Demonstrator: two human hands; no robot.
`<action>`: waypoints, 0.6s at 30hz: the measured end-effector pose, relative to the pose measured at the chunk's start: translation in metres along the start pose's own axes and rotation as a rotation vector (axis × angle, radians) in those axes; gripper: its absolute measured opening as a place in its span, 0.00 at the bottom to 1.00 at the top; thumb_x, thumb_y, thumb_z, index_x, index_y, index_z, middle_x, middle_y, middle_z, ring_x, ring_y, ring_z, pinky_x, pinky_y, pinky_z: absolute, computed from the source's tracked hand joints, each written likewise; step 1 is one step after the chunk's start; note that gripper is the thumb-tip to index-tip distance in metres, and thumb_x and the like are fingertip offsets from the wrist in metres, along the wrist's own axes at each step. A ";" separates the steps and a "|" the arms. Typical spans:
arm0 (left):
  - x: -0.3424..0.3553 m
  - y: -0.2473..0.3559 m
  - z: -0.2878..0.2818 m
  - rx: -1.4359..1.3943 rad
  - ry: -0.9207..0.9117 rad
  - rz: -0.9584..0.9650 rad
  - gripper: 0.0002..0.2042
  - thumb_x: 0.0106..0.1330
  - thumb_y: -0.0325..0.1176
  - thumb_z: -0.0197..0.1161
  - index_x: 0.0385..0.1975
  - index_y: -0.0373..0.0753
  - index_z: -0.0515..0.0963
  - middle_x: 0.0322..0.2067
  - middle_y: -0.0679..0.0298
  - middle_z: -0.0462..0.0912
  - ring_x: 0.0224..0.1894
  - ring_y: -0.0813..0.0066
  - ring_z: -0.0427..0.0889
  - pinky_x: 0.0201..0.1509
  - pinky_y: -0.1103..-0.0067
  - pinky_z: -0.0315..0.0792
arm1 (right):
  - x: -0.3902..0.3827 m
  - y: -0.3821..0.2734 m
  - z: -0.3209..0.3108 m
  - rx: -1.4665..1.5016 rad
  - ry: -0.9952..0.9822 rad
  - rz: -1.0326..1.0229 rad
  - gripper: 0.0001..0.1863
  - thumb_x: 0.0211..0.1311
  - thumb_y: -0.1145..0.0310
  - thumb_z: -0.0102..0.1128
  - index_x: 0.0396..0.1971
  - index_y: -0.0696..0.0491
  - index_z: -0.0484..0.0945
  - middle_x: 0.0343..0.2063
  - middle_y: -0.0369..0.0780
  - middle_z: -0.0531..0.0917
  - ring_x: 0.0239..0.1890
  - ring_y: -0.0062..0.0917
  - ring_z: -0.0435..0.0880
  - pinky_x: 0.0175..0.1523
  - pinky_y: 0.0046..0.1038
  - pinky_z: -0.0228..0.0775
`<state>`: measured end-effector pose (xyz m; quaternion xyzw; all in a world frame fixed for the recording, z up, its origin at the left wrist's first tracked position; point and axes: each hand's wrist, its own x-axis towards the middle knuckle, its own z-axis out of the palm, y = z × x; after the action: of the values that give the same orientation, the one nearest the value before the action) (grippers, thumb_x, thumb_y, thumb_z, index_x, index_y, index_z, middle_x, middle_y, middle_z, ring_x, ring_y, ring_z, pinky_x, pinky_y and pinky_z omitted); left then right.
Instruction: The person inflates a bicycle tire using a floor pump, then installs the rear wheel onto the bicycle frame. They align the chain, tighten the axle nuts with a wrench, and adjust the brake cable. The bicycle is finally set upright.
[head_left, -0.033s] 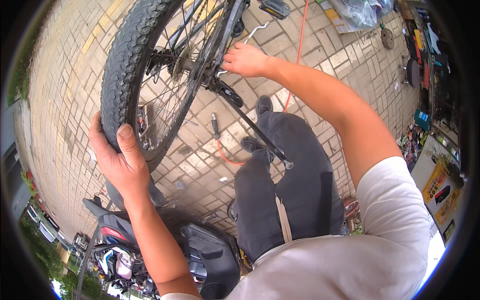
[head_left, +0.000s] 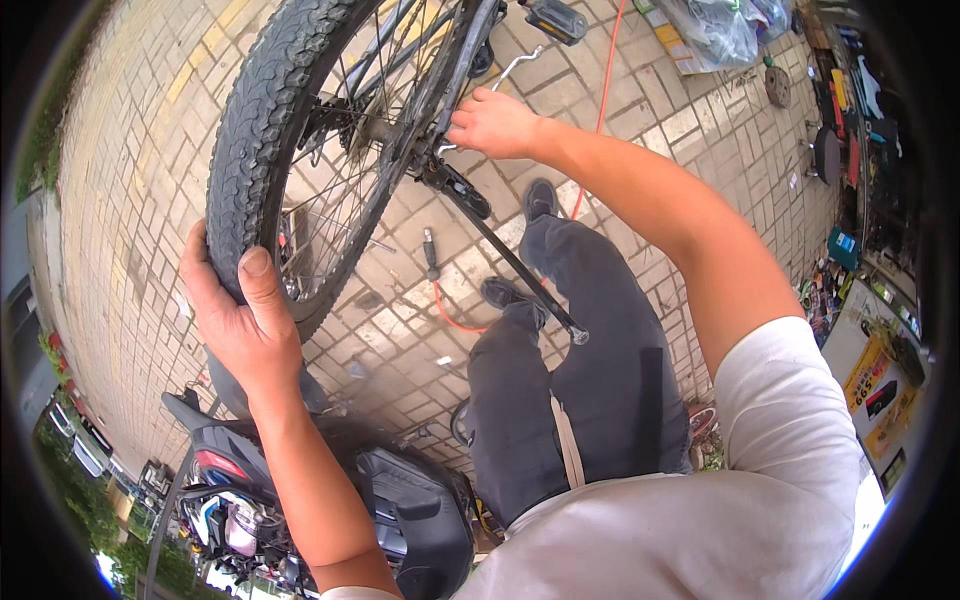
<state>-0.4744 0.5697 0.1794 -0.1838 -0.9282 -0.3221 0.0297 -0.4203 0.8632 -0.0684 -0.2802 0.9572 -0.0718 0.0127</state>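
A bicycle's rear wheel, with a knobby black tyre (head_left: 255, 150), stands at the upper left. My left hand (head_left: 245, 335) is closed round the lower part of this tyre, thumb on one side and fingers on the other. Beside the wheel's axle, my right hand (head_left: 492, 122) is closed on a bent silver wrench (head_left: 518, 65). One end of the wrench sticks out above the hand; the lower end shows by the axle, its tip hidden. A black kickstand (head_left: 510, 258) slants from near the axle toward my trousers. The sprockets (head_left: 340, 120) sit within the spokes.
An air hose tool (head_left: 430, 255) on an orange hose lies on the brick paving. A pedal (head_left: 555, 20) shows at the top. A dark scooter (head_left: 410, 510) stands at the lower left. Tools (head_left: 845, 110) line the right side, near a clear plastic bag (head_left: 715, 35).
The wheel and kickstand have shifted slightly to the right in view. My right foot and leg appear moved a little. Both hands keep their grips.
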 end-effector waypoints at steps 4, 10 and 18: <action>0.003 0.004 0.003 0.049 0.032 0.000 0.32 0.66 0.55 0.56 0.55 0.28 0.67 0.44 0.50 0.76 0.46 0.63 0.75 0.53 0.74 0.67 | 0.005 0.006 0.002 0.084 0.082 -0.031 0.06 0.54 0.61 0.59 0.27 0.46 0.75 0.27 0.34 0.76 0.37 0.27 0.77 0.43 0.31 0.64; 0.006 0.022 0.002 0.241 0.047 0.053 0.33 0.65 0.55 0.57 0.57 0.28 0.66 0.52 0.48 0.73 0.56 0.56 0.70 0.62 0.66 0.61 | 0.003 0.031 0.011 0.237 -0.067 -0.044 0.16 0.55 0.51 0.60 0.25 0.50 0.75 0.23 0.37 0.77 0.32 0.32 0.78 0.39 0.33 0.67; -0.133 0.088 0.105 -0.493 0.560 -1.241 0.10 0.70 0.36 0.55 0.40 0.34 0.73 0.29 0.68 0.73 0.30 0.83 0.67 0.36 0.83 0.65 | 0.004 0.051 0.016 0.447 -0.317 -0.027 0.16 0.59 0.52 0.57 0.28 0.51 0.77 0.26 0.39 0.80 0.36 0.36 0.80 0.45 0.37 0.67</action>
<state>-0.3124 0.6546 0.1246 0.4649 -0.7195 -0.5147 0.0357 -0.4496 0.9018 -0.0920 -0.2907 0.8999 -0.2365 0.2230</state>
